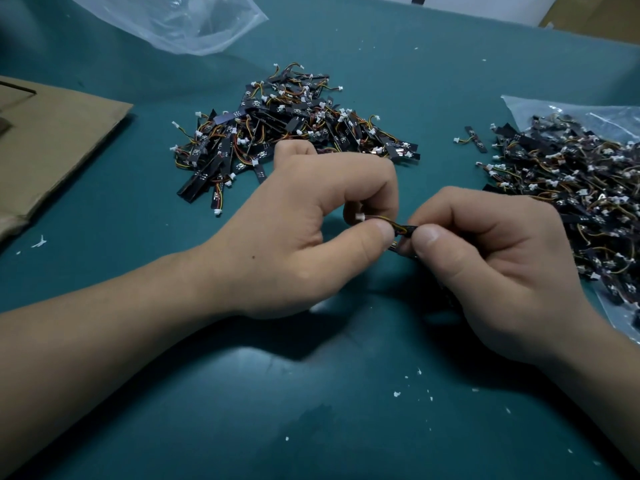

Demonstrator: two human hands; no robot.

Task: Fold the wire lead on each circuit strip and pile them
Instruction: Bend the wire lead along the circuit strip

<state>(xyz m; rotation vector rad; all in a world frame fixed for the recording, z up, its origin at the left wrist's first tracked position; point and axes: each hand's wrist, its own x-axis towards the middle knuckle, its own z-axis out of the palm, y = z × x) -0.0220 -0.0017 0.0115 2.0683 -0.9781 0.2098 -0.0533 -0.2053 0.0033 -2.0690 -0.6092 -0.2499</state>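
- Bench: teal covering, flecked with small white scraps near the front edge.
- Left hand: fingers curled, thumb and forefinger pinching the wire lead of one circuit strip; the lead's white connector shows just under the curled forefinger.
- Right hand: fingers curled, thumb and forefinger pinching the black end of the same strip, thumb tips of both hands nearly meeting.
- The held strip: raised above the bench at mid-frame, between the two hands; most of its length is hidden by the fingers, so its fold cannot be made out.
- Middle pile: a heap of black strips with orange, yellow and red leads and white connectors, lying on the bench just beyond the left hand.
- Right heap: a larger tangle of like strips, spread over a clear plastic bag at the right edge.
- Single strip: lying apart on the bench, between the pile and the heap.
- Second clear bag: far left, crumpled.
- Cardboard sheet: flat at the left edge.
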